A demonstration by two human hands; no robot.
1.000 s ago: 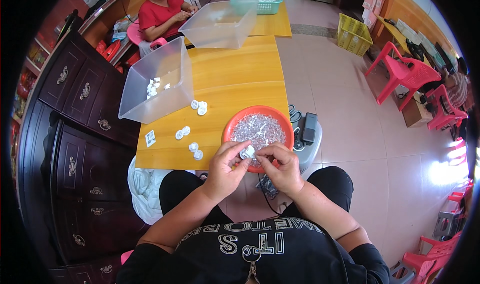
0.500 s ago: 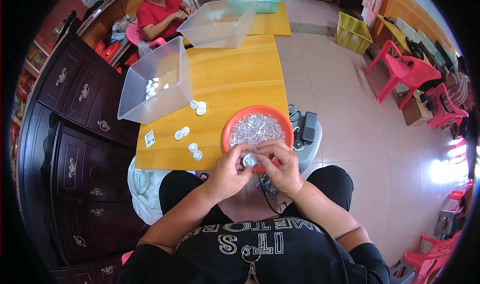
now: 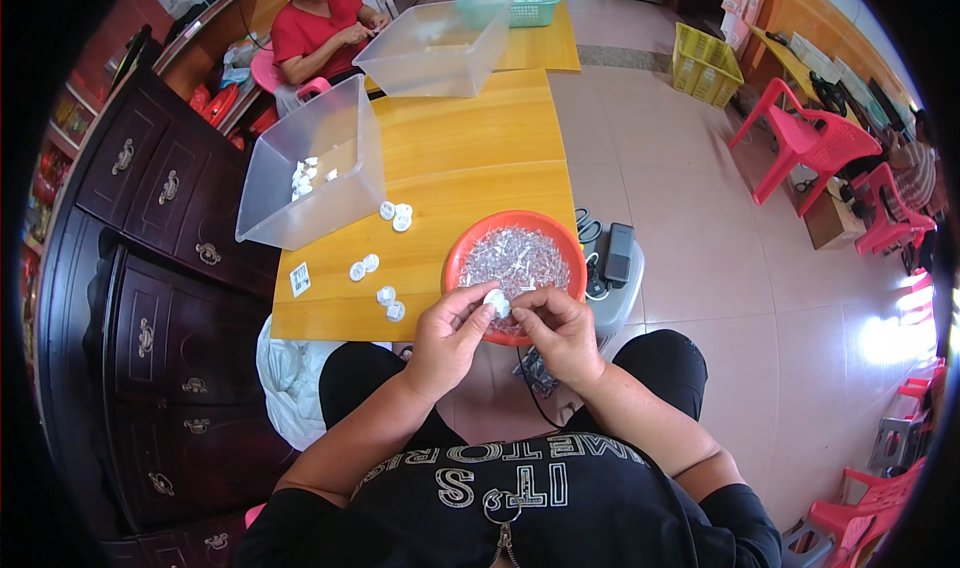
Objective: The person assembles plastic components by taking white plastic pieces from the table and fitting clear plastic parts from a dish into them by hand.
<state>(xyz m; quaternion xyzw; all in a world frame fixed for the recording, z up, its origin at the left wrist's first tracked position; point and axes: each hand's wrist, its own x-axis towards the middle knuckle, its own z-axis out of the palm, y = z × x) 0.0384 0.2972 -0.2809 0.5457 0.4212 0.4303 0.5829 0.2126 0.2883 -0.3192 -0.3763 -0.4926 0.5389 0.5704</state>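
My left hand (image 3: 447, 336) pinches a small round white plastic piece (image 3: 497, 303) between thumb and fingers, over the near part of an orange bowl (image 3: 455, 258). Close beside that piece, my right hand (image 3: 566, 336) has its thumb and forefinger pressed together; whatever they grip is too small to make out. Many small clear plastic parts (image 3: 515, 256) fill the bowl. Left of it, similar round white pieces lie on the yellow table in small groups: one farther back (image 3: 402, 222), one in the middle (image 3: 364, 267), another nearer me (image 3: 391, 304).
A clear bin (image 3: 258, 203) with some white pieces stands at the table's left, another clear bin (image 3: 440, 78) beyond it. A co-worker in red (image 3: 310, 33) sits far left. Scissors (image 3: 588, 228) and a dark box-shaped device (image 3: 619, 253) lie right of the bowl.
My hands have drawn slightly apart. The white piece has turned in my left fingers, and my right fingers have shifted off its face to its right side.
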